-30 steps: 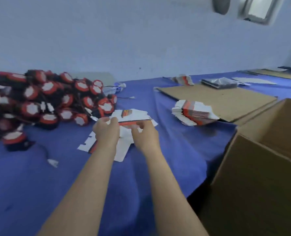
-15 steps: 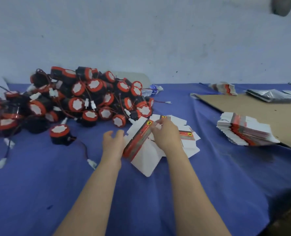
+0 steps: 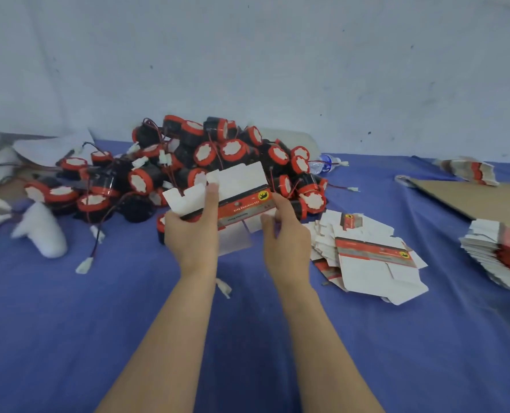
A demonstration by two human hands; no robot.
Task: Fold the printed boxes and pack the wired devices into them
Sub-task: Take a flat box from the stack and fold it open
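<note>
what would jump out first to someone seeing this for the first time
The big heap of red-and-black wired devices against the wall grabs the eye first. In front of it, the left hand and right hand hold up a printed box, with more flat boxes lying to its right.

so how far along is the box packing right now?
Done: no finished or packed box is in view. In hand: the left hand and right hand hold one printed box, flaps up, only partly folded. Left: the heap of wired devices, loose flat boxes on the cloth and a bundled stack at the right.
</note>
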